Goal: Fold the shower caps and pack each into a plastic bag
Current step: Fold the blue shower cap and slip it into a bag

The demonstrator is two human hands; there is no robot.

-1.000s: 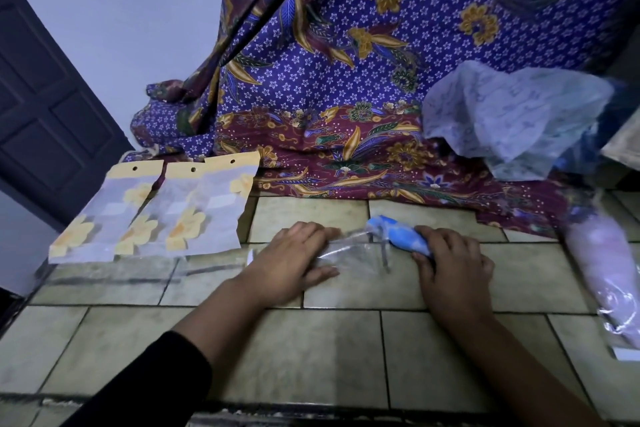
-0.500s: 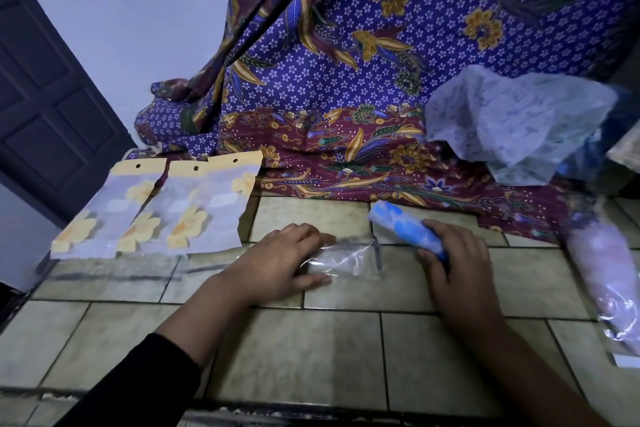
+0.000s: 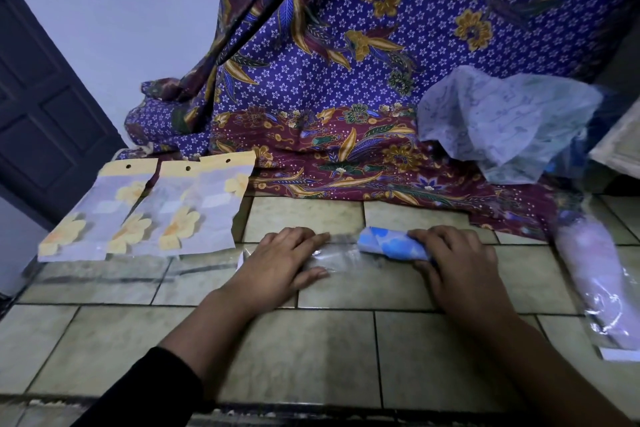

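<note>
On tiles (image 3: 311, 350), right hand (image 3: 457, 274) grips cap (image 3: 388, 246) (seemingly rolled).

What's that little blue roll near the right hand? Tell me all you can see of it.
The blue shower cap is rolled into a short, tight bundle of thin, slightly glossy material, light blue with darker blue patches. It lies on its side on the tiled counter, running left to right. The right hand grips its right end, fingers curled over it. Its left end meets the clear plastic bag; whether it is inside cannot be told.
</note>
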